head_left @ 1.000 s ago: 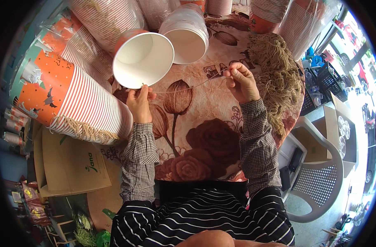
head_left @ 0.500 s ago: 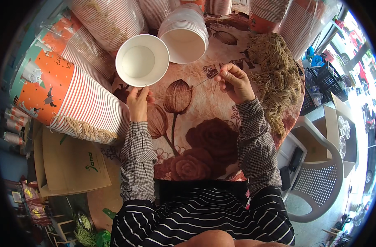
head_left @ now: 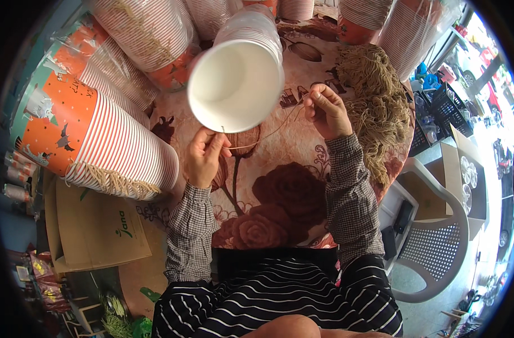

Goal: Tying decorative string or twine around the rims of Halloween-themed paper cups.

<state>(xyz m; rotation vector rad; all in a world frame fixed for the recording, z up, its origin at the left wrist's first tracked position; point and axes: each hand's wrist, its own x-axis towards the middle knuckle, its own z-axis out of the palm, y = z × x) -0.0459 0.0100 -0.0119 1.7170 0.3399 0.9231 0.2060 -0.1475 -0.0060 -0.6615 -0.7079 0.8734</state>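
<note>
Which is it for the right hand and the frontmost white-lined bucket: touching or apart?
Apart. In the head view, patterned tablecloth shows between the right hand and the bucket.

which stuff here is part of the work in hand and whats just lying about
In hand, or apparently part of the work:
- thin cord between left hand and right hand
- white paper tub
- tan cord heap

Apparently just lying about:
- pale plastic chair
- cardboard box, lower left
- black plastic crate

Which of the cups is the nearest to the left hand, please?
The single, white-lined cup, its wide mouth right by the left hand; the other cups sit nested in stacks.
</note>
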